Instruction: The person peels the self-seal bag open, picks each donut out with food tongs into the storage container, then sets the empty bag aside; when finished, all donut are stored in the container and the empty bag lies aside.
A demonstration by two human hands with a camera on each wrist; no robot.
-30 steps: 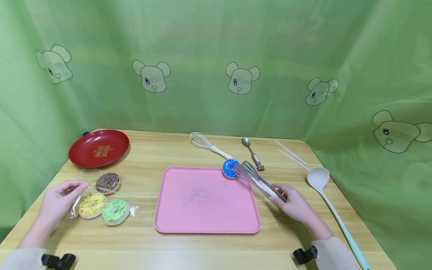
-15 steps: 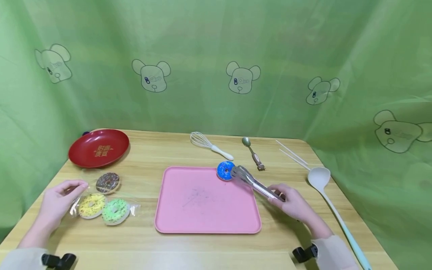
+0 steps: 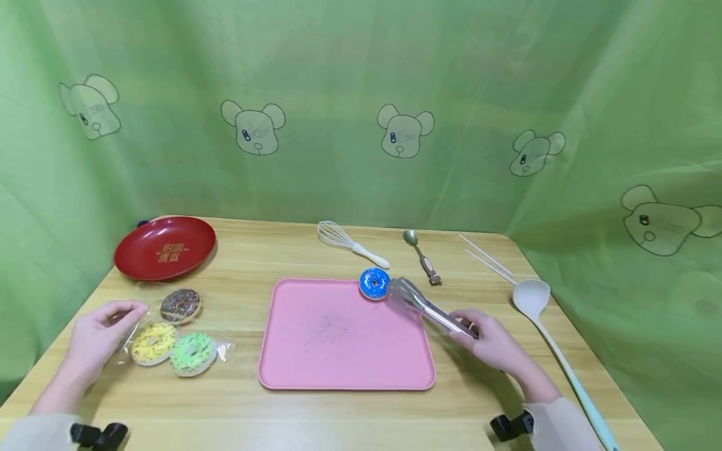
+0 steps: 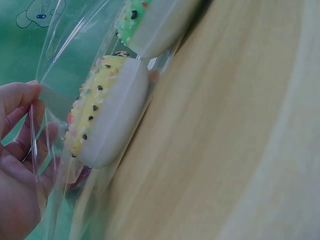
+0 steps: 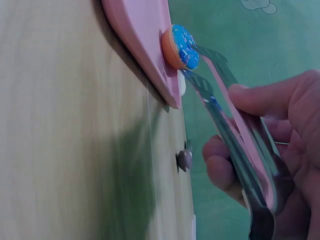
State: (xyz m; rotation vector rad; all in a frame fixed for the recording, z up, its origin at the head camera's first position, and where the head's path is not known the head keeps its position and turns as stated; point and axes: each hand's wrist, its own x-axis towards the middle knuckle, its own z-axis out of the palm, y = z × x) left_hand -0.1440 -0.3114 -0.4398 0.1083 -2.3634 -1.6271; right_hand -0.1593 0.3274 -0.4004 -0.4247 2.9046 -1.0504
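Note:
My right hand [image 3: 492, 341] grips metal tongs [image 3: 425, 305] that reach up and left across the pink tray's [image 3: 338, 369] far right corner. The tongs' tips meet a blue sprinkled doughnut [image 3: 374, 283] resting on that corner; the right wrist view shows the doughnut [image 5: 180, 47] on the tray's [image 5: 137, 35] rim with the tongs [image 5: 235, 125] against it. My left hand [image 3: 96, 341] pinches the edge of a clear plastic bag [image 4: 50, 90] beside a yellow doughnut [image 3: 153, 342], a green doughnut [image 3: 193, 352] and a brown doughnut [image 3: 180, 305].
A red plate [image 3: 165, 247] sits at the far left of the wooden table [image 3: 248, 413]. Behind the tray lie a whisk [image 3: 351, 243], a small spoon [image 3: 421, 255] and white chopsticks [image 3: 486, 258]. A long white ladle [image 3: 555, 351] lies along the right edge. Green cloth surrounds the table.
The tongs and the blue doughnut have shifted left, from beyond the tray's far right corner onto it. My left hand has stayed on the bag.

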